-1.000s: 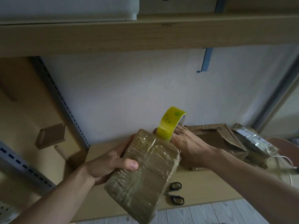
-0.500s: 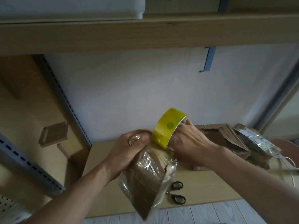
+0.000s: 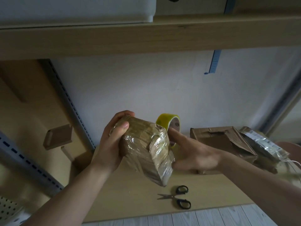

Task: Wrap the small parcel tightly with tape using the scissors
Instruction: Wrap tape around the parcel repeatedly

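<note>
A small brown parcel covered in shiny clear tape is held in the air above the table. My left hand grips its upper left end, thumb on the front face. My right hand is at the parcel's right side with a yellowish tape roll around its fingers, the roll standing just behind the parcel's top right corner. Black-handled scissors lie shut on the wooden table below the parcel, untouched.
A torn cardboard box and a plastic-wrapped packet lie at the back right of the table, with a white cable beside them. A wooden shelf hangs overhead. A metal rack upright stands left.
The parcel has been turned in my left hand, from hanging downward to tilted with its long face up. The tape roll moved right and around behind the parcel with my right hand.
</note>
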### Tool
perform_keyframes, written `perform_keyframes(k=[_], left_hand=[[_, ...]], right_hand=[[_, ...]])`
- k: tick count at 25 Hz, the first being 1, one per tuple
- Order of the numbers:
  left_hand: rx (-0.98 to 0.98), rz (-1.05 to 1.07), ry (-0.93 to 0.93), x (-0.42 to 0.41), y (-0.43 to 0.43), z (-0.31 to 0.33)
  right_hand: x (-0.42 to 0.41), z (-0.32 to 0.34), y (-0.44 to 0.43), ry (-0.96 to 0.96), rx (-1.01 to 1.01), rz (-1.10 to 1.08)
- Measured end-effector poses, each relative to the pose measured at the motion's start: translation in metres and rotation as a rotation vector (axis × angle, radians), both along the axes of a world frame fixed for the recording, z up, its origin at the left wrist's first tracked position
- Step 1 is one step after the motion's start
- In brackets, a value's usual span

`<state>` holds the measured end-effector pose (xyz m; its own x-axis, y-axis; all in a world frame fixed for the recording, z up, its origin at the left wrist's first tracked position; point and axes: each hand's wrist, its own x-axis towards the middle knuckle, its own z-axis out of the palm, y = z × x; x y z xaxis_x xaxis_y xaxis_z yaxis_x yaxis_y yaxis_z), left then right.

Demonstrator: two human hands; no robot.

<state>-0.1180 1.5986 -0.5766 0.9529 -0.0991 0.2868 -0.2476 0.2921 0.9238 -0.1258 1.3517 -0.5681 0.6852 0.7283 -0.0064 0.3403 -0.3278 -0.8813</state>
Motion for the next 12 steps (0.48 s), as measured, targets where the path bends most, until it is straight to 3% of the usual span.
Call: perform_keyframes(k=[2,5,9,12], left_hand=[[0.002,-0.036,-0.03,-0.002,-0.004,-0.001],[0.015,-0.039,-0.056,-0.007,-0.013,-0.003],[0.0,0.019,-0.136,-0.007,-0.01,0.0],[-0.177,-0.048,-0.07,-0.01,-0.011,0.003]], right_hand=[[-0.002,0.007,0.01,0.175,0.201,0.053],[-0.002,0.007,0.026,0.238,0.336,0.054],[0.0,0.005,0.023,0.155,0.331,0.03],[-0.002,0.0,0.026,0.043,0.284,-0.003]])
